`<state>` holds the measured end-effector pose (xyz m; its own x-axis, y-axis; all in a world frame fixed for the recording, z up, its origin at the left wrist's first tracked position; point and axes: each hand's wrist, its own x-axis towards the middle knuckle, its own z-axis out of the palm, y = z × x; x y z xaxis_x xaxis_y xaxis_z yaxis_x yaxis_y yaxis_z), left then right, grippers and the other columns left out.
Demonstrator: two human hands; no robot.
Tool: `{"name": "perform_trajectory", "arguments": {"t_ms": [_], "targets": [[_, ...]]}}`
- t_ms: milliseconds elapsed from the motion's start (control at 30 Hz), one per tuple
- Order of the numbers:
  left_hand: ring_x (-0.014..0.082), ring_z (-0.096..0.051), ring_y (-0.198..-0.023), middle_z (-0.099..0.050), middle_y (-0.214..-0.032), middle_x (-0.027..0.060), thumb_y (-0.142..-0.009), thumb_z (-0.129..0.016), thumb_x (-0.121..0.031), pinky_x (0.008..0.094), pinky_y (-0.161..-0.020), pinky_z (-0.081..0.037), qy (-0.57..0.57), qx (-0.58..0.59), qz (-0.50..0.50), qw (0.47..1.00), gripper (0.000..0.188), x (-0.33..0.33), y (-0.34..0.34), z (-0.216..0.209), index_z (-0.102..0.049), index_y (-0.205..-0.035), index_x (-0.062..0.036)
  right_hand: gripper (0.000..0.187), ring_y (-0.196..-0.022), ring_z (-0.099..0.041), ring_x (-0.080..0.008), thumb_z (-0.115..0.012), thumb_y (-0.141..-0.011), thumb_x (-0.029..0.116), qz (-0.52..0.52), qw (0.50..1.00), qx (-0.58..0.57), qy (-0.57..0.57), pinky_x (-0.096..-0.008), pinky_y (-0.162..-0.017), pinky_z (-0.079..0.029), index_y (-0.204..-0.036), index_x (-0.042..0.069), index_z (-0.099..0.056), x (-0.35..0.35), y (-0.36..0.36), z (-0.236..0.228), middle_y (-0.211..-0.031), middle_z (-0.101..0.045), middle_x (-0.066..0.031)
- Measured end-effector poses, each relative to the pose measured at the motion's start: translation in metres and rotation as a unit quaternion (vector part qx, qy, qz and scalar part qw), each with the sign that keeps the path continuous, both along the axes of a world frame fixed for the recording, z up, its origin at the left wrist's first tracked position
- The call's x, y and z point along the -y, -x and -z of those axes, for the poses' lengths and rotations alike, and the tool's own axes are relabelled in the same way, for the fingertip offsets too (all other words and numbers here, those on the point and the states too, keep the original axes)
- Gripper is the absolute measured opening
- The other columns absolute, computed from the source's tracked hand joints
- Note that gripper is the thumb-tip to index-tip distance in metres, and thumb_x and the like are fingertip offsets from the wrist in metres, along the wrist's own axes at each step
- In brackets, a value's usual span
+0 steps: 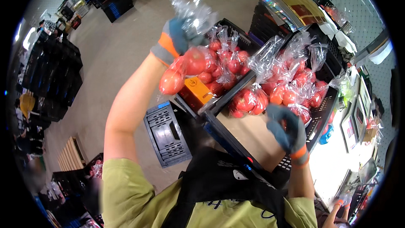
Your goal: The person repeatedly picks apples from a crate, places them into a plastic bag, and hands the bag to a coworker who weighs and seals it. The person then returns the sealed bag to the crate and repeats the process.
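My left hand [176,37], in a grey and orange work glove, is raised and closed round the gathered neck of a clear plastic bag of tomatoes [173,80]. The bag hangs beside a black crate [190,109] filled with bagged tomatoes and an orange box [196,90]. My right hand [287,127], gloved alike, is over a second black crate [228,141]. Its fingers are curved and apart, with nothing visible in them. Close beyond it lie several bags of tomatoes [287,91], on the far part of that crate's brown cardboard lining [249,133].
A grey crate [168,135] stands on the floor below the left crate. To the right is a bright white worktable [337,173], where another person's gloved hands [341,203] show. Black crate stacks [50,76] stand at the left. A wooden pallet [71,154] is nearby.
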<state>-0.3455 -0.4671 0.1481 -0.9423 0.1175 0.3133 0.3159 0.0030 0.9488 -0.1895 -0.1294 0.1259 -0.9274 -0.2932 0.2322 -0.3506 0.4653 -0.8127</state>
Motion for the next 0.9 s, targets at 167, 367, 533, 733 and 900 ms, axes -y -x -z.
{"name": "perform_trajectory", "arguments": {"t_ms": [167,367,533,733,900], "targets": [[0.0177,-0.064,-0.081,-0.065,-0.095,0.0075,-0.082,-0.055,0.005,0.0305,-0.071,-0.054,-0.069,0.092,0.063,0.991,0.026,0.070,0.058,0.143,-0.059,-0.108,0.0019,0.021,-0.082,-0.064,-0.0252,-0.062,-0.079,0.008,0.172,0.966,0.185,-0.060,-0.0318,-0.075,-0.049,-0.098,-0.001,-0.065,-0.016,-0.073,0.033,-0.088,-0.066,-0.0155],[0.0163,-0.062,-0.087,-0.066,-0.098,0.0079,-0.086,-0.054,0.002,0.0322,-0.076,-0.053,0.230,0.056,-0.054,0.970,0.023,0.116,0.110,0.312,-0.062,-0.107,-0.0010,0.014,-0.074,-0.063,-0.0327,-0.063,-0.078,0.009,0.201,0.953,0.099,-0.205,-0.0374,-0.068,-0.049,-0.089,0.001,-0.065,0.000,-0.110,0.065,-0.083,-0.065,-0.0146],[0.0247,-0.064,-0.076,-0.068,-0.088,0.0132,-0.089,-0.055,-0.027,0.0371,-0.066,-0.051,-0.319,0.311,-0.109,0.889,0.028,0.089,0.145,0.347,-0.067,-0.093,-0.0019,0.011,-0.070,-0.062,-0.0297,-0.064,-0.074,0.007,0.231,0.928,0.043,-0.288,-0.0369,-0.064,-0.048,-0.085,0.006,-0.065,0.003,-0.118,0.085,-0.080,-0.066,-0.0110],[0.0328,-0.063,-0.089,-0.064,-0.102,0.0226,-0.084,-0.053,-0.050,0.0415,-0.076,-0.049,0.429,0.363,-0.287,0.776,0.055,0.155,0.177,0.366,-0.066,-0.102,-0.0003,0.010,-0.069,-0.063,-0.0291,-0.065,-0.073,0.009,0.258,0.919,0.047,-0.294,-0.0381,-0.063,-0.050,-0.082,0.008,-0.067,0.006,-0.118,0.084,-0.077,-0.066,-0.0099],[0.0293,-0.058,-0.099,-0.059,-0.115,0.0174,-0.085,-0.057,-0.038,0.0390,-0.077,-0.050,0.095,0.431,-0.277,0.854,0.049,0.214,0.189,0.389,-0.057,-0.116,0.0010,0.010,-0.070,-0.063,-0.0295,-0.065,-0.072,0.009,0.241,0.917,0.065,-0.310,-0.0385,-0.064,-0.050,-0.082,0.006,-0.067,0.004,-0.112,0.079,-0.078,-0.066,-0.0102]]}}
